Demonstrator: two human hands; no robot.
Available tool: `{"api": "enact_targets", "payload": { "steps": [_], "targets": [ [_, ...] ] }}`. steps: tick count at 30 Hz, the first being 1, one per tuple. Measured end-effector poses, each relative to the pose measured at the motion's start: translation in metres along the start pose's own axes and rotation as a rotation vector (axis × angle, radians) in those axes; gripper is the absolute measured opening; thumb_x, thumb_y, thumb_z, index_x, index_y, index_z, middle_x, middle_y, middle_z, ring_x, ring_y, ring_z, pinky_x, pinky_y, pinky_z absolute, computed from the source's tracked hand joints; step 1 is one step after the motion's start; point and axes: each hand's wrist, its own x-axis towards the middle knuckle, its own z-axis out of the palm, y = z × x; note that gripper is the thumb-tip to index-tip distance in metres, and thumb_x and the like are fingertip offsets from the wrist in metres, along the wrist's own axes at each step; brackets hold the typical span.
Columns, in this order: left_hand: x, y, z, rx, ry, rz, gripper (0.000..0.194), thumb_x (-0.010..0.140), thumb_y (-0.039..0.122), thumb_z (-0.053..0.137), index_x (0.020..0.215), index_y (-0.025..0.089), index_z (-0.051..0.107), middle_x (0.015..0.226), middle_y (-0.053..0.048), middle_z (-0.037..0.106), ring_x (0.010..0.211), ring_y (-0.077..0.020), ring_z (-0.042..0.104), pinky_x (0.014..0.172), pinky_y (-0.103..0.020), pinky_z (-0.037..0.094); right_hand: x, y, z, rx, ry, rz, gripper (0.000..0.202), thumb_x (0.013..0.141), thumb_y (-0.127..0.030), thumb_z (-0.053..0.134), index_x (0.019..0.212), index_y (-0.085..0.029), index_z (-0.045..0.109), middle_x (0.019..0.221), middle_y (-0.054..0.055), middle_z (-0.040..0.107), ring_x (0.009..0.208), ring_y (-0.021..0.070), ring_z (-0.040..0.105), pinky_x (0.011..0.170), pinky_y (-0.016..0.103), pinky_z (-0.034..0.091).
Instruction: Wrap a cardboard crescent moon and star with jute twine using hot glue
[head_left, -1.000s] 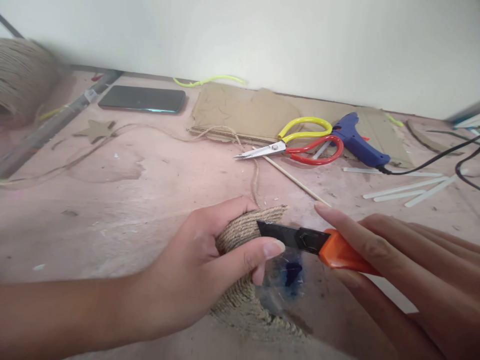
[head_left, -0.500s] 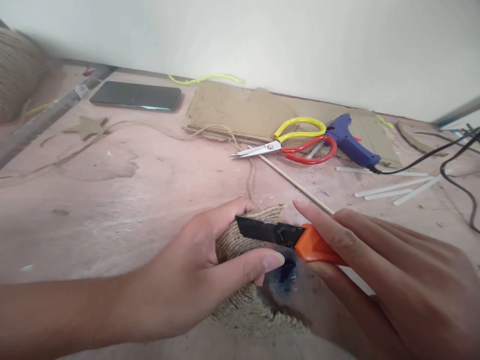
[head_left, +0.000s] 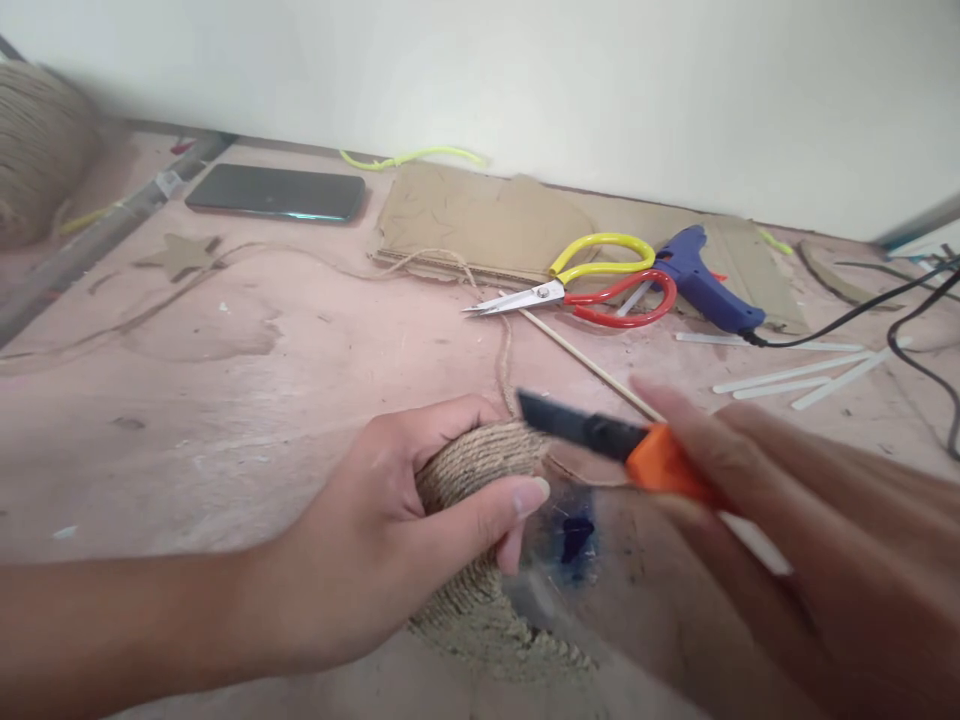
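Observation:
A curved piece wrapped in twine [head_left: 480, 455] is gripped by my left hand [head_left: 397, 520], its thumb across the near side. My right hand [head_left: 795, 540], blurred, holds an orange cutter [head_left: 667, 465] whose dark blade points left, just above the upper right end of the wrapped piece. A strand of twine [head_left: 504, 365] runs from the wrapped piece up past the scissors [head_left: 551, 292] and away to the left. A thin cord stretches from the piece toward my right hand. Beneath lies a dark blue spot [head_left: 577, 538] on the table.
At the back are a phone [head_left: 277, 192], cardboard sheets [head_left: 480, 215] and a blue glue gun [head_left: 705, 280] with a black cable. White glue sticks [head_left: 795, 375] lie at right, a wooden stick [head_left: 585, 360] centrally. A cardboard star [head_left: 182, 257] and twine roll [head_left: 45, 150] are at left.
My right hand and the cutter have moved right and slightly up, off the wrapped piece. My left hand has shifted slightly left with the piece, which has turned a little.

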Motion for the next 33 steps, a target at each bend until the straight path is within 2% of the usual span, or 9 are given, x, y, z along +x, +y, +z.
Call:
{"api": "enact_targets", "payload": {
  "steps": [3,7,11,15,19,21,27,30,33],
  "targets": [
    [-0.003,-0.001,0.002,0.020,0.006,-0.011,0.032,0.100,0.032,0.075,0.071,0.019,0.070,0.063,0.005,0.068,0.054,-0.0076,0.059,0.050,-0.012,0.047,-0.004,0.022,0.003,-0.174,0.025,0.112,0.050,0.112,-0.044,0.061,0.158,-0.025,0.066,0.130,0.008,0.086,0.078,0.0286,0.080,0.061,0.043,0.052],
    [-0.004,-0.004,0.002,-0.001,0.001,0.027,0.030,0.103,0.031,0.074,0.075,0.020,0.071,0.065,0.006,0.068,0.054,-0.0061,0.058,0.050,-0.010,0.045,-0.003,0.034,0.004,-0.025,0.041,0.197,0.052,0.110,-0.046,0.061,0.160,-0.033,0.064,0.130,0.003,0.086,0.093,0.0271,0.083,0.064,0.039,0.053],
    [-0.001,-0.005,0.000,-0.006,-0.016,0.033,0.028,0.105,0.030,0.072,0.079,0.020,0.071,0.068,0.006,0.070,0.056,-0.0066,0.060,0.051,-0.011,0.048,0.004,0.023,0.004,0.192,-0.037,0.312,0.042,0.112,-0.051,0.057,0.149,-0.035,0.069,0.126,0.000,0.085,0.094,0.0244,0.081,0.071,0.038,0.056],
    [-0.001,-0.006,0.000,-0.015,-0.031,0.041,0.028,0.107,0.031,0.070,0.081,0.020,0.071,0.069,0.007,0.070,0.054,-0.0061,0.059,0.050,-0.012,0.048,0.006,0.015,0.006,0.397,-0.102,0.369,0.028,0.114,-0.052,0.056,0.130,-0.033,0.070,0.106,-0.001,0.081,0.086,0.0215,0.075,0.065,0.035,0.053],
    [-0.001,-0.006,-0.001,-0.015,-0.051,0.043,0.035,0.110,0.034,0.065,0.079,0.019,0.072,0.072,0.005,0.072,0.059,-0.0068,0.063,0.055,-0.013,0.050,0.007,0.014,0.003,0.569,-0.139,0.402,0.025,0.111,-0.055,0.063,0.117,-0.031,0.066,0.084,-0.005,0.069,0.070,0.0165,0.063,0.060,0.032,0.049],
    [-0.002,-0.006,-0.002,-0.023,-0.083,0.037,0.036,0.112,0.037,0.062,0.082,0.020,0.073,0.070,0.004,0.073,0.062,-0.0083,0.065,0.059,-0.014,0.051,0.009,0.013,0.003,0.689,-0.190,0.426,0.022,0.111,-0.053,0.064,0.112,-0.031,0.066,0.082,-0.006,0.068,0.068,0.0147,0.060,0.059,0.031,0.048],
    [0.001,0.000,-0.001,-0.004,-0.238,-0.161,0.039,0.102,0.046,0.075,0.076,0.017,0.071,0.063,0.000,0.074,0.057,-0.0132,0.066,0.056,-0.020,0.050,0.015,0.010,0.007,1.032,-0.288,0.424,0.020,0.109,-0.049,0.069,0.123,-0.035,0.072,0.091,-0.004,0.071,0.078,0.0162,0.066,0.066,0.027,0.055],
    [0.001,0.001,-0.001,0.019,-0.267,-0.150,0.028,0.099,0.041,0.075,0.086,0.016,0.076,0.064,-0.001,0.073,0.058,-0.0161,0.068,0.053,-0.022,0.049,0.020,0.002,0.007,1.238,-0.426,0.465,0.023,0.104,-0.053,0.074,0.107,-0.031,0.075,0.085,-0.003,0.068,0.074,0.0166,0.063,0.060,0.026,0.052],
    [0.000,0.002,-0.003,-0.003,-0.289,-0.118,0.015,0.096,0.028,0.072,0.098,0.015,0.079,0.068,0.000,0.073,0.061,-0.0159,0.066,0.054,-0.022,0.050,0.030,-0.010,0.005,1.363,-0.525,0.523,0.032,0.099,-0.054,0.080,0.089,-0.025,0.071,0.073,-0.004,0.060,0.063,0.0126,0.051,0.051,0.023,0.041]
  ]
}}
